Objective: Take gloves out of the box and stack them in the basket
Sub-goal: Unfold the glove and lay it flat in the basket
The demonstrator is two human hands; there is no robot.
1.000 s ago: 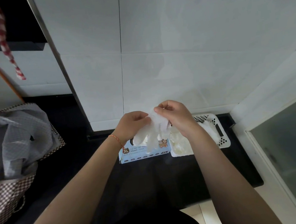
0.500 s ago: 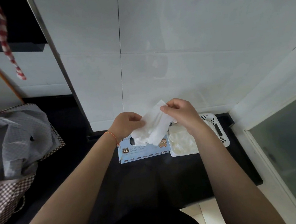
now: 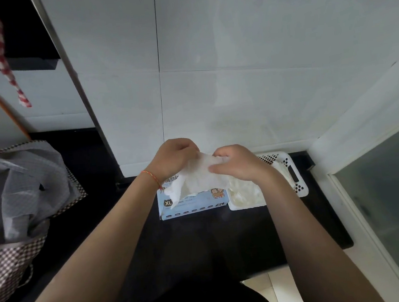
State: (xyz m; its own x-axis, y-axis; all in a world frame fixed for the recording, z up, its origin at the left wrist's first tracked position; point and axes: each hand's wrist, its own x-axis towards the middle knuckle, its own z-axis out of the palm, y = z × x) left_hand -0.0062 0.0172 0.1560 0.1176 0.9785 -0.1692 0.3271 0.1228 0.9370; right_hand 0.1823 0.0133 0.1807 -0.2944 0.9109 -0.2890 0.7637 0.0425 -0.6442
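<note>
On the dark tabletop (image 3: 202, 243) the blue glove box (image 3: 194, 205) is set just beside the white basket (image 3: 299, 185), apparently to keep each transfer short. Above the box, a white glove (image 3: 196, 178) is pinched by the left hand (image 3: 174, 158) and the right hand (image 3: 236, 164), fingers curled on its upper edge, seemingly to spread it flat for stacking on the gloves already in the basket.

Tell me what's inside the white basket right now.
The white basket holds a pile of whitish gloves, visible near its front edge. The right hand and forearm cover its middle, so how far back the pile reaches or how high it sits cannot be seen.
</note>
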